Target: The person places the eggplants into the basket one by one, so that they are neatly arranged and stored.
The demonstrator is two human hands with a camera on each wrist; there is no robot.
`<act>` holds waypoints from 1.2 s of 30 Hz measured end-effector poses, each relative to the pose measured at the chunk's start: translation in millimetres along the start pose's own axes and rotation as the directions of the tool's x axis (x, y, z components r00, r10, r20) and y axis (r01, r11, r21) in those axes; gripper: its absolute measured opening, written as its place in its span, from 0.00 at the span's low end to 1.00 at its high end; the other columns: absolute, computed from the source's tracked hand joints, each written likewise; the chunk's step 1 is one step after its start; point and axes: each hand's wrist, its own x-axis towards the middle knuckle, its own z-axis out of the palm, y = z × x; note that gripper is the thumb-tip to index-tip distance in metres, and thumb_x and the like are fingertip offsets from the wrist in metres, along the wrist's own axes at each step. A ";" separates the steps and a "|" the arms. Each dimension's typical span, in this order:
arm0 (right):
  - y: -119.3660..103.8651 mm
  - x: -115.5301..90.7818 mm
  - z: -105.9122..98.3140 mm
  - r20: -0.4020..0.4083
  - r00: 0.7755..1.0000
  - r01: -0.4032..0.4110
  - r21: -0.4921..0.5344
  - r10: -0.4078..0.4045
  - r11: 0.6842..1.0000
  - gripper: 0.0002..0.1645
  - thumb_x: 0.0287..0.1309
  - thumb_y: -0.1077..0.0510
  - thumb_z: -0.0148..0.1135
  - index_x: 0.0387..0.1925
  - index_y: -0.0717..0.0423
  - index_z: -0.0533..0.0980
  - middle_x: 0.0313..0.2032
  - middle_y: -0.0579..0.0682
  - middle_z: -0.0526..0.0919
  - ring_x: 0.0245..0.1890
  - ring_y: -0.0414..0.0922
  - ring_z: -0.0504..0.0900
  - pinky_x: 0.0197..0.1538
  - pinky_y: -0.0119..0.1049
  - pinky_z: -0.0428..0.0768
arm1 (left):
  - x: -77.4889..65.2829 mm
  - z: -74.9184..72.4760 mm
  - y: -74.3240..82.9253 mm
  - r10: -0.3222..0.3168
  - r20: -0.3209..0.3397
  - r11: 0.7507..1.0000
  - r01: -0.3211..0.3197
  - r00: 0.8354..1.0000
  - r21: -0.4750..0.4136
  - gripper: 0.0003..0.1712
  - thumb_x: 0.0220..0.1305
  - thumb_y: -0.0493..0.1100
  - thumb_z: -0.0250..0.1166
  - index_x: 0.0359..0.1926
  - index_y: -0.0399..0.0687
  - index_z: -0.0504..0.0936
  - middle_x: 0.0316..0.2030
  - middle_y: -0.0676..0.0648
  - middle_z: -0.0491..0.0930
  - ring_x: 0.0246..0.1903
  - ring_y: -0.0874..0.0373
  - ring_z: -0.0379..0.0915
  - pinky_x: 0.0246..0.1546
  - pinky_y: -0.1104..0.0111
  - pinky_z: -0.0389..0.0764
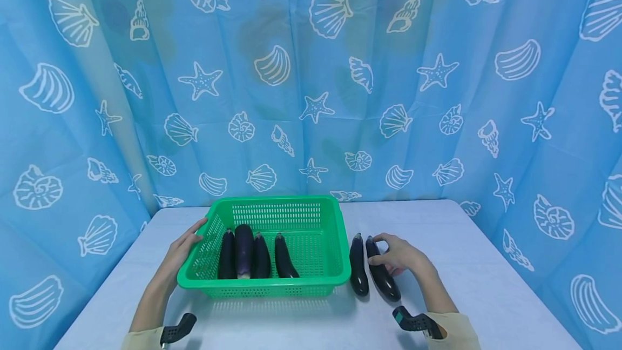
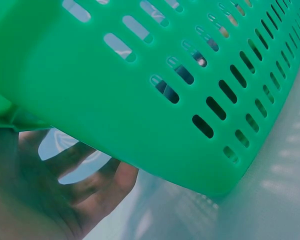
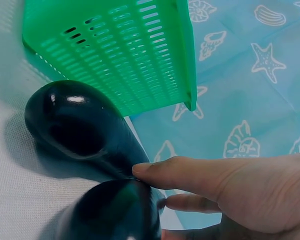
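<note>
In the head view a green plastic basket (image 1: 262,283) holds several dark eggplants (image 1: 244,250) lying side by side in its left and middle part. My left hand (image 1: 178,253) grips the basket's left rim; the left wrist view shows its fingers (image 2: 122,177) bent under the rim against the outer wall. To the right of the basket, two glossy eggplants lie on the table. My right hand (image 1: 399,255) pinches the outer eggplant (image 1: 386,285) near its stem end, the thumb (image 3: 165,171) reaching between the two. The other eggplant (image 1: 358,269) lies between it and the basket.
The table (image 1: 272,328) is covered in white cloth. A blue curtain (image 1: 311,85) with white shell and starfish prints hangs right behind the table and along both sides. Black wrist-worn devices (image 1: 178,328) sit at both sleeves.
</note>
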 end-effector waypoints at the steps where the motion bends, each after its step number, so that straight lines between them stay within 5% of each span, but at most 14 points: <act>1: -0.6 -0.3 0.2 0.005 1.000 -0.001 0.000 0.001 1.000 0.42 0.54 0.52 0.69 0.67 0.61 0.66 0.41 0.58 0.81 0.30 0.47 0.81 0.33 0.43 0.86 | 0.0 0.0 -0.1 0.001 0.000 1.000 -0.001 1.000 -0.001 0.34 0.73 0.49 0.43 0.77 0.67 0.49 0.79 0.44 0.41 0.76 0.37 0.41 0.72 0.41 0.52; 36: 1.8 3.7 3.5 0.047 0.999 0.000 0.039 -0.002 0.999 0.40 0.52 0.54 0.69 0.66 0.58 0.68 0.39 0.57 0.80 0.31 0.47 0.80 0.31 0.44 0.86 | 2.3 -0.3 -2.4 0.001 -0.008 1.000 -0.001 1.000 0.005 0.33 0.74 0.50 0.44 0.77 0.68 0.49 0.79 0.44 0.41 0.76 0.36 0.40 0.71 0.39 0.51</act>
